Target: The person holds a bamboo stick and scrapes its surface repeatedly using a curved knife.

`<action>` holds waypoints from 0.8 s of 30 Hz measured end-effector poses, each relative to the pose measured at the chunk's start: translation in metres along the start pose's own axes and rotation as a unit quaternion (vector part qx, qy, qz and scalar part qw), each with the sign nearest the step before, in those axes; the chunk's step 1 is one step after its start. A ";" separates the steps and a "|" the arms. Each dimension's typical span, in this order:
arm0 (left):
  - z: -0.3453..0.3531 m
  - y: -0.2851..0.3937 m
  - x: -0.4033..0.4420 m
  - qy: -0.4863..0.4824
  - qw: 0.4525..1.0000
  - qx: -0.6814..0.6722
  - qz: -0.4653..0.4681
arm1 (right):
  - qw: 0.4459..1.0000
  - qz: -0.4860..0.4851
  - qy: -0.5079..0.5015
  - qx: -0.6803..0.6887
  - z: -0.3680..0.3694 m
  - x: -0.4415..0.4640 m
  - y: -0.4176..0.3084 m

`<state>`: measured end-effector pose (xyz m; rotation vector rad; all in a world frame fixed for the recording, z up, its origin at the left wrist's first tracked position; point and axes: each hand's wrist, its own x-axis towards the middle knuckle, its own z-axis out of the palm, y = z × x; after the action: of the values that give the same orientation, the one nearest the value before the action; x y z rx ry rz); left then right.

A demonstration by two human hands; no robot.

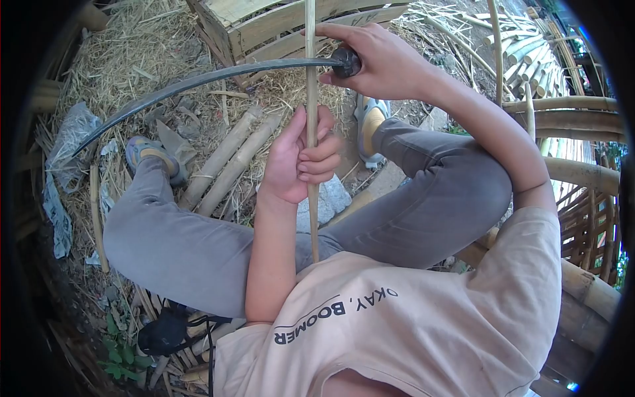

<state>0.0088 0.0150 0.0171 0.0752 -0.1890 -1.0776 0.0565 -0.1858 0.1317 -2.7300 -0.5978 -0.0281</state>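
My left hand [304, 155] is closed around a slim bamboo strip [312, 228], which stands roughly upright in the view, from the top edge down to my lap. With my right hand [377, 59] I grip the dark, knobby handle [346, 62] of a sickle, its index finger and thumb reaching to the strip. The long curved sickle blade [198, 77] crosses the strip above my left hand and sweeps out to the left, its tip near a clear plastic bag [76, 142].
A wooden slatted crate [264, 30] stands ahead. Two bamboo poles [228, 159] and a pale stone [325, 206] lie between my legs. Straw covers the ground. Cut bamboo [529, 56] is piled at right, by a bamboo frame [575, 122]. A black bag-like item [162, 333] lies lower left.
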 end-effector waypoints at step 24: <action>0.004 -0.005 -0.008 0.038 0.995 0.086 0.012 | 1.000 -0.004 -0.012 -0.014 -0.011 0.000 -0.003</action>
<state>0.0001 0.0203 0.0194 0.2685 -0.2135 -1.0312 0.0558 -0.1864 0.1430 -2.7580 -0.6208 -0.0047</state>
